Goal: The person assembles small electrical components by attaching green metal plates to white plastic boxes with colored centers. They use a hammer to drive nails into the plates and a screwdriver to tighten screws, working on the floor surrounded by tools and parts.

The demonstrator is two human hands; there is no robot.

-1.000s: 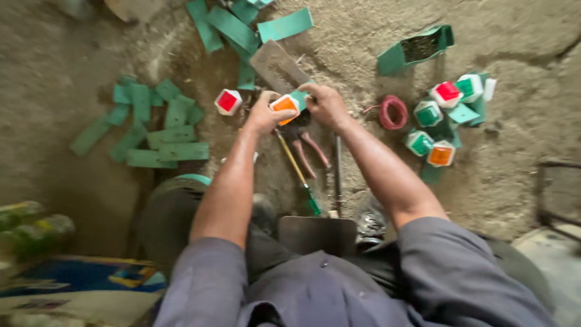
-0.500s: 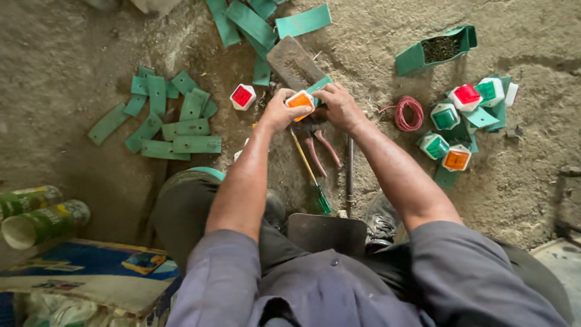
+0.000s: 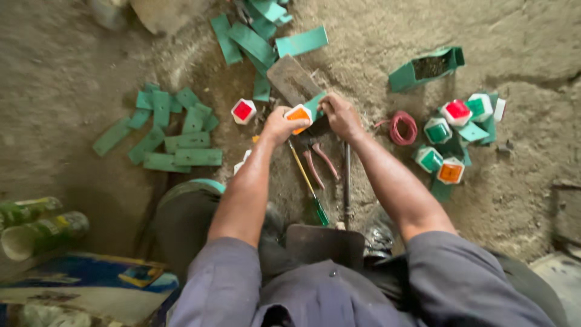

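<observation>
My left hand [image 3: 277, 125] grips a small white block with an orange face [image 3: 298, 114]. My right hand [image 3: 341, 115] pinches a green flat strip [image 3: 315, 104] that meets the block's right side. Both hands hover just above the dirt floor, near a grey flat slab [image 3: 292, 79]. Below the hands lie a screwdriver with a green handle [image 3: 310, 185], pliers with reddish handles [image 3: 319, 162] and a dark metal rod [image 3: 347, 181].
A white block with a red face [image 3: 243, 111] lies left of my hands. Several green strips [image 3: 172, 134] are piled at the left, more [image 3: 257, 36] at the top. At the right sit a red wire coil [image 3: 402, 127], finished coloured blocks [image 3: 455, 140] and a green box [image 3: 425, 69].
The view has shifted slightly; my hands stay together on the orange block and green strip, with small finger movements only.
</observation>
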